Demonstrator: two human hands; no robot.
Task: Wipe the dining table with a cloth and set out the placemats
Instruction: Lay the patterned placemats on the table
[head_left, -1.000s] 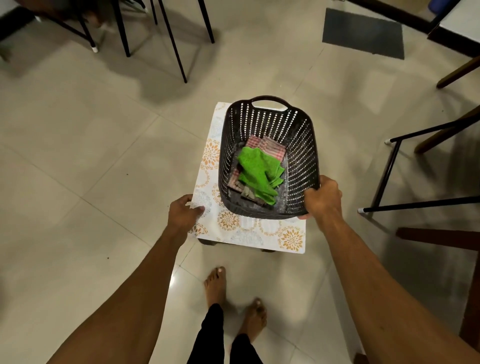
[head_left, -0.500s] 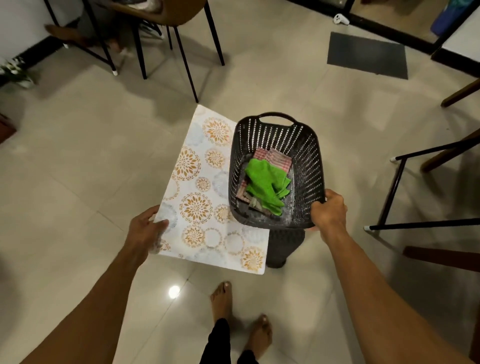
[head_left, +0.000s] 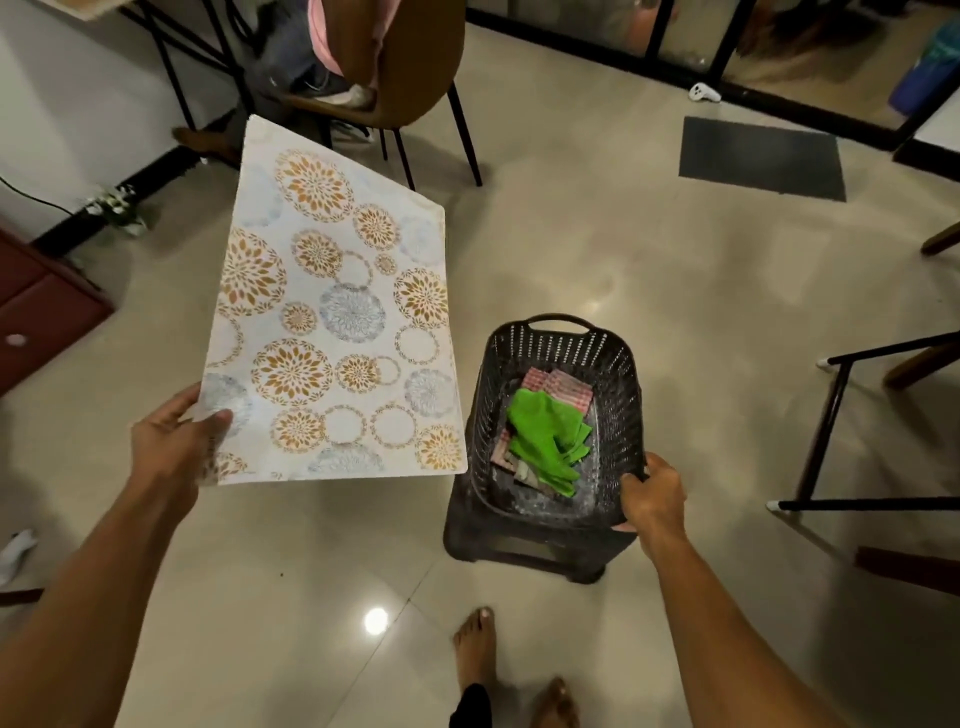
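Above the beige tiled floor (head_left: 571, 234), our left hand (head_left: 171, 441) pinches the near corner of a white rectangular placemat printed with gold and blue floral circles (head_left: 332, 322). Just beside it, our right hand (head_left: 652, 493) grips the rim of a black perforated plastic basket (head_left: 618, 395) holding a green cloth (head_left: 545, 441).

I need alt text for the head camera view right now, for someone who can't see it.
The left hand holds a floral placemat by its near corner, while the right hand grips the near rim of a dark basket above a dark stool. A green cloth lies in the basket on checked cloths.
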